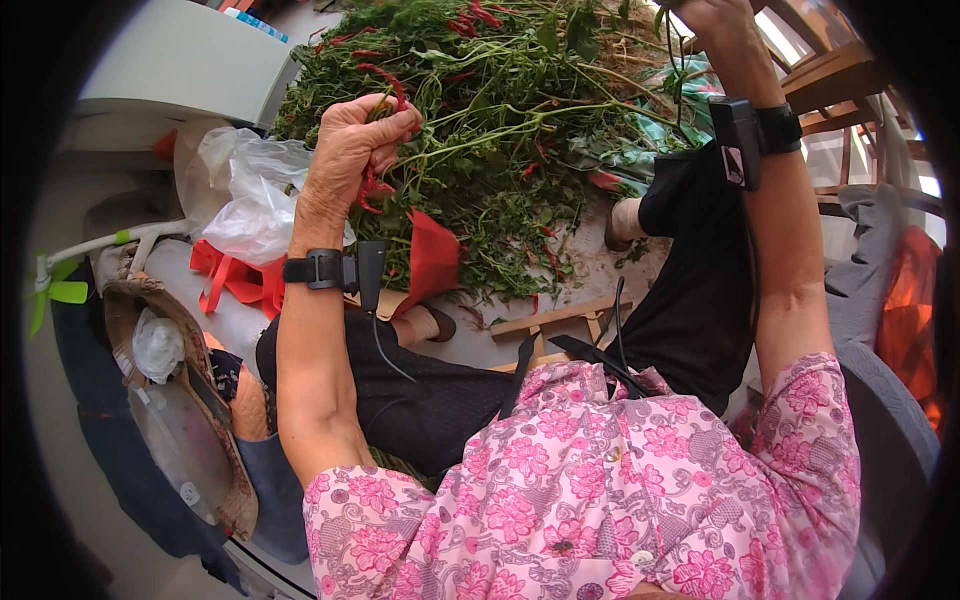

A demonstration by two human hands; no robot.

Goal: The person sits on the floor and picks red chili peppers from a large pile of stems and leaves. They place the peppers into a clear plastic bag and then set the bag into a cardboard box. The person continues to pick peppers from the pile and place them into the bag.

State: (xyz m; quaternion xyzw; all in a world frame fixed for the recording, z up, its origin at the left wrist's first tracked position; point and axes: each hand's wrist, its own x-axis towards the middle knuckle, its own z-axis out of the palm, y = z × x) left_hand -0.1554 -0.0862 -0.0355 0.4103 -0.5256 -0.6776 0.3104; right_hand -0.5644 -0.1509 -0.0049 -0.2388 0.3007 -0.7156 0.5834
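My left hand [358, 142] is closed around several red chili peppers [388, 79], which stick out above the fingers and hang below the palm. Before me spreads a large heap of uprooted chili plants [480, 157], with green stems, wilting leaves and scattered red pods. At the upper edge my right hand [716, 19] is partly cut off, its fingertips outside the picture. A leafy green stem [677, 71] hangs down from it, and the hand appears to grip this stem. Below my left wrist, a red bag [435, 259] stands against the heap.
A white cabinet [180, 64] borders the heap at upper left. Beside it lie a clear plastic bag [251, 199] and a red fabric bag [244, 279]. Wooden furniture [836, 75] stands at upper right. A low wooden frame [559, 319] lies between my legs.
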